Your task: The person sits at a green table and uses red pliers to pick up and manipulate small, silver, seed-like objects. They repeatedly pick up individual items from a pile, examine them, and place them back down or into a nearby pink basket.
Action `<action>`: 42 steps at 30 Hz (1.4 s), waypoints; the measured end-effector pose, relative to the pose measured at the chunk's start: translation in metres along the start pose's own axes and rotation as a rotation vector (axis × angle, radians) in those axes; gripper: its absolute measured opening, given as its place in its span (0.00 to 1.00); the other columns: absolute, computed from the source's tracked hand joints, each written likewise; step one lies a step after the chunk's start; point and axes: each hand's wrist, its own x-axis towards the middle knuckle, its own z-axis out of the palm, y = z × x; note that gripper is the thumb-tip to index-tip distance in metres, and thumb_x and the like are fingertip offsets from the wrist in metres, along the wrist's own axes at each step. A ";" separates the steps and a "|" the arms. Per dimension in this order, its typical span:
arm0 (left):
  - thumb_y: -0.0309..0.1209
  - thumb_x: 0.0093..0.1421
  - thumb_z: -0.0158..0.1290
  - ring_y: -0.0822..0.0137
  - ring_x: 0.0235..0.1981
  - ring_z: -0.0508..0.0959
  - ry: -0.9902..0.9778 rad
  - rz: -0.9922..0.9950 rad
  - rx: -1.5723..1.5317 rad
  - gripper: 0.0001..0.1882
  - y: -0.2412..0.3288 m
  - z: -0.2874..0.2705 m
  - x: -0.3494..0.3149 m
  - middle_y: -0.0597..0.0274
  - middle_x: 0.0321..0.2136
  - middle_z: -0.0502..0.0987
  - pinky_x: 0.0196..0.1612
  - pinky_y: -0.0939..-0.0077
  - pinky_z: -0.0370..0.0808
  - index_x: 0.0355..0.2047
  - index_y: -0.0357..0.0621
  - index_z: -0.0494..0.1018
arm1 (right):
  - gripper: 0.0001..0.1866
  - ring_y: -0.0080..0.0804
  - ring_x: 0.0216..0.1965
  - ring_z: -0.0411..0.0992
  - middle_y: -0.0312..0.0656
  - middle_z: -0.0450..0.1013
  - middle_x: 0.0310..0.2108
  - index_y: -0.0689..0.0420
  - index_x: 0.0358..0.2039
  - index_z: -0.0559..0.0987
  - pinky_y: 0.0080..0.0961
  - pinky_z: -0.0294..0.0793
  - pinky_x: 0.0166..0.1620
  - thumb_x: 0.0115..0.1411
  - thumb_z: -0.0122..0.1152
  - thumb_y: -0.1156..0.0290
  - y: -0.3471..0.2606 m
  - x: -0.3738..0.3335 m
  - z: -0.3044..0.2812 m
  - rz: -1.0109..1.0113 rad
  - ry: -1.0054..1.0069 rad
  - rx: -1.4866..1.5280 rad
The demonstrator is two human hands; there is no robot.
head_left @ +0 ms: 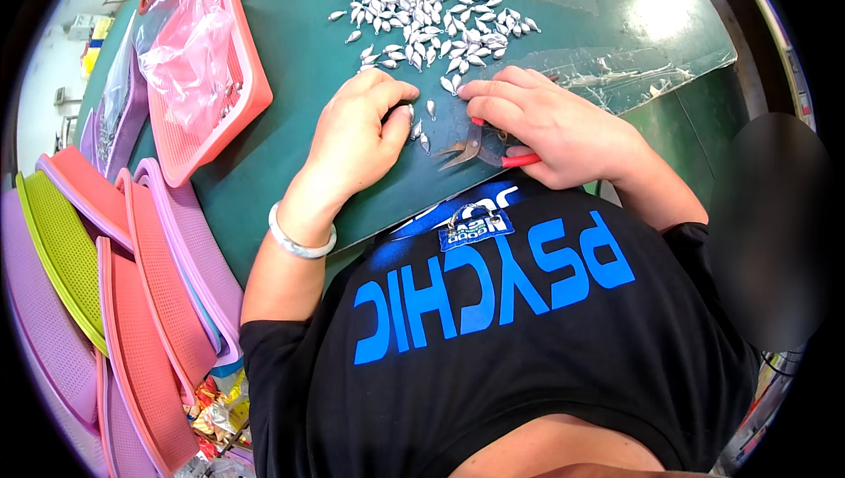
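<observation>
My right hand (546,121) is closed around a pair of red-handled snips (521,160), its index finger stretched toward two small silver teardrop weights (451,84). The snips' metal jaws (461,154) are parted and point left, just above the green tabletop. My left hand (356,130), with a pale bangle on the wrist, rests on the table, fingers curled and thumb apart from the index finger. A few loose weights (425,142) lie beside its thumb. What is under its palm is hidden. Beyond both hands spreads a large pile of the same weights (414,3).
On the left, a pink basket (251,82) holds a clear plastic bag (189,55). Below it, several pink, purple and green perforated baskets (145,328) stand stacked on edge beside the table. Clear tape (607,69) runs along the table's right edge. A dark blurred shape (766,231) is at far right.
</observation>
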 end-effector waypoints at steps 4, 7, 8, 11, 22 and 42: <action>0.24 0.51 0.60 0.64 0.29 0.74 0.055 0.022 0.047 0.11 0.004 0.009 0.004 0.58 0.28 0.72 0.33 0.74 0.71 0.36 0.37 0.77 | 0.27 0.50 0.50 0.65 0.49 0.66 0.55 0.61 0.46 0.69 0.38 0.65 0.54 0.41 0.61 0.80 0.001 0.001 0.001 -0.001 0.005 -0.002; 0.25 0.49 0.61 0.64 0.30 0.74 0.055 0.013 0.057 0.12 0.006 0.012 0.006 0.59 0.28 0.72 0.33 0.72 0.71 0.35 0.38 0.77 | 0.27 0.49 0.50 0.65 0.49 0.67 0.54 0.61 0.46 0.69 0.38 0.66 0.54 0.41 0.61 0.80 0.001 0.001 0.001 0.006 0.004 0.000; 0.25 0.49 0.61 0.64 0.30 0.73 0.051 0.002 0.054 0.12 0.006 0.013 0.006 0.59 0.28 0.72 0.33 0.72 0.71 0.35 0.38 0.77 | 0.27 0.49 0.50 0.65 0.49 0.67 0.54 0.61 0.46 0.69 0.38 0.65 0.54 0.42 0.61 0.80 0.000 0.000 0.001 0.009 0.004 0.001; 0.25 0.48 0.61 0.65 0.31 0.73 0.040 -0.057 -0.018 0.10 0.005 0.016 0.005 0.60 0.27 0.71 0.34 0.71 0.70 0.32 0.39 0.76 | 0.27 0.49 0.50 0.65 0.49 0.67 0.54 0.61 0.46 0.69 0.38 0.65 0.54 0.42 0.61 0.79 0.002 -0.001 0.002 -0.001 0.017 -0.007; 0.25 0.46 0.61 0.64 0.28 0.71 0.083 -0.058 -0.016 0.10 0.007 0.019 0.004 0.61 0.24 0.70 0.32 0.72 0.69 0.25 0.40 0.71 | 0.27 0.49 0.51 0.65 0.49 0.67 0.54 0.61 0.47 0.69 0.38 0.65 0.55 0.42 0.61 0.79 0.001 -0.002 0.003 0.006 0.019 -0.012; 0.26 0.51 0.57 0.57 0.32 0.74 0.055 0.070 0.082 0.13 0.007 0.002 0.002 0.56 0.29 0.73 0.37 0.66 0.71 0.38 0.39 0.75 | 0.29 0.49 0.49 0.65 0.48 0.64 0.57 0.61 0.47 0.69 0.39 0.65 0.54 0.39 0.62 0.80 0.002 0.003 0.006 0.011 0.018 -0.037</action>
